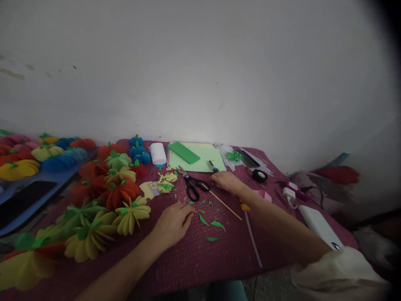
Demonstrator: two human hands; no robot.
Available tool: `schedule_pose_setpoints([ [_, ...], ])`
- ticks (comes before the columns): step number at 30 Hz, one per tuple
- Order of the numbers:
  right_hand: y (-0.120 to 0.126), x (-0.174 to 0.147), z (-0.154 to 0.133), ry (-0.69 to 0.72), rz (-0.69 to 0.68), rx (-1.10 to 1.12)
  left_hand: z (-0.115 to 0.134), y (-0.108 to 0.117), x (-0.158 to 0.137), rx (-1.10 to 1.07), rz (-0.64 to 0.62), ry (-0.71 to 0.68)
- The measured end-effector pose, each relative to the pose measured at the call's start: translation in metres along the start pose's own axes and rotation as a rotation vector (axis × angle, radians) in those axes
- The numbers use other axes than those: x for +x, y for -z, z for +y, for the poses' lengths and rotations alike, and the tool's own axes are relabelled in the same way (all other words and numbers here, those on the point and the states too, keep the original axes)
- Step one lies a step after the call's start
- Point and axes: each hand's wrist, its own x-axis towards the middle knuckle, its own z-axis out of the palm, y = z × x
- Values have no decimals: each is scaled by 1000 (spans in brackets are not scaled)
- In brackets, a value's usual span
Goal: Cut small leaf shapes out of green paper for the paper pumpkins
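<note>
My left hand [174, 223] rests on the cloth beside the green paper scraps [203, 220], its fingers loosely extended and apparently holding nothing. Farther off, my right hand [228, 182] is closed, with its fingers curled down near the table. A dark-barrelled pen-like tool [213, 166] lies against its far side; what the fingers hold, if anything, is hidden. Black-handled scissors [191, 184] lie slightly open between the hands. From near the scissors, a thin wooden stick [226, 205] slants toward the right. Yellow and green scraps [167, 182] are heaped left of the scissors.
Many folded paper pumpkins [122, 194] crowd the left side. At the back are a white roll [158, 154], pale green sheets [205, 152] and a green strip [184, 152]. Black tape [260, 176], a white charger [288, 192] and a white power bank [319, 225] lie on the right.
</note>
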Motion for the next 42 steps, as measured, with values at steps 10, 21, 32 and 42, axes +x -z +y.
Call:
schedule_pose_setpoints([
  [10,38,-62,-26,-329,617,252,17,-4,-6,-11,-238,-383],
  [21,8,-130,-122,-170,3,357,21,-9,-9,-25,-259,-392],
  [32,-6,-112,-128,-214,-73,244,22,-13,-8,117,-272,-390],
  [42,-9,-110,-126,-222,-70,233,23,-14,-9,125,-271,-372],
])
